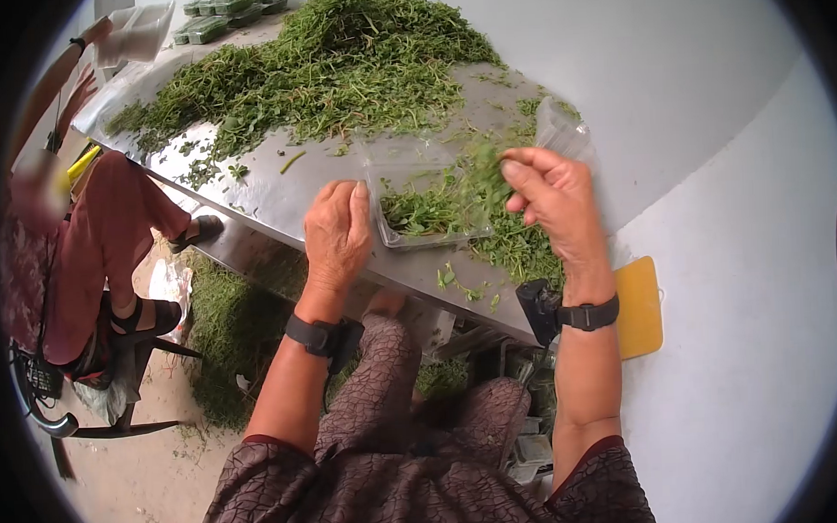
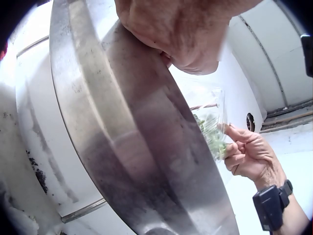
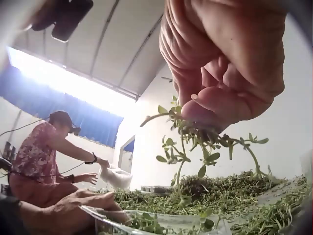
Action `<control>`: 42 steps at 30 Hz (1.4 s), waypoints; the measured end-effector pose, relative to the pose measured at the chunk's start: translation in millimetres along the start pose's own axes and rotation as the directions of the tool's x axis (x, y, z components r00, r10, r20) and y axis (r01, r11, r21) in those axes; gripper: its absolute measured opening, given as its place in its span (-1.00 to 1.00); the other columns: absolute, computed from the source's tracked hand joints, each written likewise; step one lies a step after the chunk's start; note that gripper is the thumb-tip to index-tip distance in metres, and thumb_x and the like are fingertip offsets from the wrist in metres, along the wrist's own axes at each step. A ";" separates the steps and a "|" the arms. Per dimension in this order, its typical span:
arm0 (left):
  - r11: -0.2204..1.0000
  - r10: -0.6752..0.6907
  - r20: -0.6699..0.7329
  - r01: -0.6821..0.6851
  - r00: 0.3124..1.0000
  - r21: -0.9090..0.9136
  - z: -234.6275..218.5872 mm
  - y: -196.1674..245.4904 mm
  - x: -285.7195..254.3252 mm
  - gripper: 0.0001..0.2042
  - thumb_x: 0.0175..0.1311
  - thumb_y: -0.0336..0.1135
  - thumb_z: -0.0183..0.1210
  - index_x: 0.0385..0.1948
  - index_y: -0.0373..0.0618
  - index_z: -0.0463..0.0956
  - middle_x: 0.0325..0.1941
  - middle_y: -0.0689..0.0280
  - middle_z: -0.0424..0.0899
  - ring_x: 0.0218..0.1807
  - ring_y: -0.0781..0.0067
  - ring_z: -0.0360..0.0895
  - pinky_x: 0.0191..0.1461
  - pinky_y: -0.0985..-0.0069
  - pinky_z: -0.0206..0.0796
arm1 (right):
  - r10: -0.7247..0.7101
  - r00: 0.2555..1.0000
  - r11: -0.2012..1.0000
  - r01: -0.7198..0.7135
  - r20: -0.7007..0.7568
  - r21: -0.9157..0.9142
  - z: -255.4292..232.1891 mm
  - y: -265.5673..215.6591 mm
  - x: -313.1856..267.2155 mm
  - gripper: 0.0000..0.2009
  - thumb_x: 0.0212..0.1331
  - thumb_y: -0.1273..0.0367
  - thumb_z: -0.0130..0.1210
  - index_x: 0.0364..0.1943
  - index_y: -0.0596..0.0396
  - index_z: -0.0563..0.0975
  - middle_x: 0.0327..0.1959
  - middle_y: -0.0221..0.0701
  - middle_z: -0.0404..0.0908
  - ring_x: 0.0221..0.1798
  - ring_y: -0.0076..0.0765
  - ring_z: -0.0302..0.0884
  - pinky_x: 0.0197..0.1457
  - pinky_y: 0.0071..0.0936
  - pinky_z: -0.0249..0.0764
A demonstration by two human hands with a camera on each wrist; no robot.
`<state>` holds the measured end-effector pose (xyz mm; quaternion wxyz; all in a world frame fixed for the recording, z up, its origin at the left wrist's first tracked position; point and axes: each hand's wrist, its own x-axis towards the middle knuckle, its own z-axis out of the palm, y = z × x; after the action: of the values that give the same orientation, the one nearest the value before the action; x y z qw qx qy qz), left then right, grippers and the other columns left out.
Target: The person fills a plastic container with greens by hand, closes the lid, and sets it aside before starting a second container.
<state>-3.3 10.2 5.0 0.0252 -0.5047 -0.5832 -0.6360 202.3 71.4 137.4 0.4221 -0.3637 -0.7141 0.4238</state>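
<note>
Green leafy sprigs (image 1: 484,174), pinched by the right hand (image 1: 556,201) above a clear plastic box (image 1: 409,242); left hand (image 1: 337,229) curled at its left side, grip indeterminable.

left hand (image 2: 181,29): top | metal table (image 2: 137,122): centre | right hand (image 2: 252,156): pinching greens (image 2: 218,147) by clear container (image 2: 215,100)

In the head view the left hand's (image 1: 337,229) own knuckles hid its fingertips, so contact with the clear container (image 1: 433,240) just beside could not be told; the left wrist view cut that hand off at the top. The sprigs (image 1: 483,178) at the right hand (image 1: 560,199) were blurred, their number unclear. Well left of both hands, the seated person's (image 1: 121,203) head was blurred. Below the right hand, shadow obscured the stacked containers (image 1: 534,449).
</note>
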 end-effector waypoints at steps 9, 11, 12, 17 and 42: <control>1.000 -0.019 0.006 0.019 1.000 -0.003 -0.7 2.3 0.0 -0.78 0.34 -0.35 -0.02 -0.45 -0.31 0.47 -0.42 0.01 0.52 -0.32 -0.08 0.47 -0.21 0.21 0.32 | 0.019 0.999 0.994 -0.024 -0.050 -0.103 3.3 26.2 -16.1 -0.82 0.23 0.42 0.10 -0.20 0.25 0.64 -0.59 -0.57 0.49 -0.55 -0.65 0.48 -0.48 -0.66 0.34; 1.000 -0.019 0.008 0.019 1.000 0.003 -0.9 2.5 -0.2 -0.78 0.34 -0.35 -0.02 -0.44 -0.31 0.48 -0.41 0.01 0.52 -0.31 -0.09 0.47 -0.21 0.21 0.32 | 0.029 0.997 0.992 -0.037 -0.069 -0.121 -0.3 33.9 -21.5 -0.82 0.23 0.43 0.09 -0.19 0.25 0.63 -0.59 -0.56 0.50 -0.55 -0.64 0.49 -0.48 -0.66 0.34; 1.000 -0.017 0.008 0.017 1.000 0.007 -0.9 2.7 0.1 -0.78 0.35 -0.34 -0.03 -0.43 -0.31 0.48 -0.40 0.01 0.53 -0.31 -0.09 0.47 -0.20 0.21 0.32 | 0.046 0.997 0.992 -0.053 -0.060 -0.116 -1.2 43.1 -24.0 -0.81 0.24 0.41 0.09 -0.17 0.23 0.63 -0.42 -0.45 0.59 -0.53 -0.67 0.50 -0.52 -0.71 0.31; 1.000 -0.017 0.035 0.016 0.999 0.022 -1.4 3.2 -0.1 -0.77 0.36 -0.34 -0.04 -0.40 -0.32 0.49 -0.37 0.01 0.56 -0.29 -0.09 0.50 -0.19 0.22 0.34 | -0.030 0.990 0.895 -0.035 -0.138 -0.444 -19.1 65.1 -28.0 -0.76 0.14 0.46 0.12 -0.11 0.23 0.60 -0.24 -0.28 0.68 -0.40 -0.45 0.60 -0.35 -0.53 0.48; 0.996 -0.007 0.047 0.002 0.999 0.085 -1.1 4.0 0.0 -0.77 0.34 -0.35 -0.01 -0.41 -0.35 0.51 -0.36 0.02 0.59 -0.30 -0.06 0.52 -0.19 0.24 0.35 | -0.178 0.970 0.624 -0.018 -0.165 -0.781 -54.4 63.1 20.9 -0.92 -0.03 0.45 0.14 -0.46 0.14 0.62 -0.52 -0.15 0.62 -0.38 -0.01 0.61 -0.26 -0.18 0.48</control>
<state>-1.5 8.0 8.1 0.0316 -0.5166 -0.6115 -0.5985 254.2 129.7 101.5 0.3208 -0.5234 -0.7893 0.0104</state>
